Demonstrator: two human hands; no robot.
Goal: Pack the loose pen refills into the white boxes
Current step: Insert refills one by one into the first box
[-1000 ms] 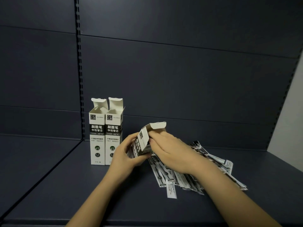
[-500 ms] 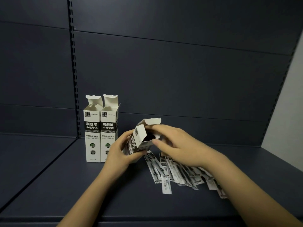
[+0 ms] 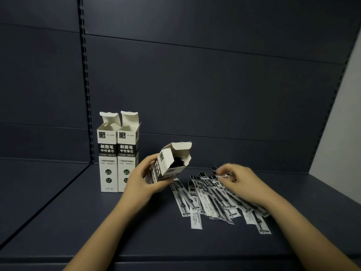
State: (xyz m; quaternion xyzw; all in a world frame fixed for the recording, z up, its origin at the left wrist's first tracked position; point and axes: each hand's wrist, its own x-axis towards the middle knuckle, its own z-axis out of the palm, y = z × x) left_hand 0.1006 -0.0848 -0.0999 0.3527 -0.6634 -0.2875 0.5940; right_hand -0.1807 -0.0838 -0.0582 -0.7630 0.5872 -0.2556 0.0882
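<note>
My left hand [image 3: 141, 181] grips a white box [image 3: 169, 164] tilted toward the right, its top flaps open and dark refills showing inside. Several loose pen refills [image 3: 213, 200] in white-and-black sleeves lie spread on the dark shelf to the right of it. My right hand [image 3: 237, 179] hovers over the far end of that pile, fingers curled and pinching at the top of a refill [image 3: 224, 175]; the fingertips are blurred. Two more white boxes [image 3: 118, 153] stand upright side by side at the left, flaps open.
The dark blue shelf [image 3: 117, 222] runs to a back panel with a slotted upright [image 3: 86, 94] behind the standing boxes. A seam divides the shelf at the left. A pale wall [image 3: 340, 124] closes the right side.
My right hand has left the mouth of the held box and moved right and down onto the refill pile. The left hand still holds the box, now tilted more to the right.
</note>
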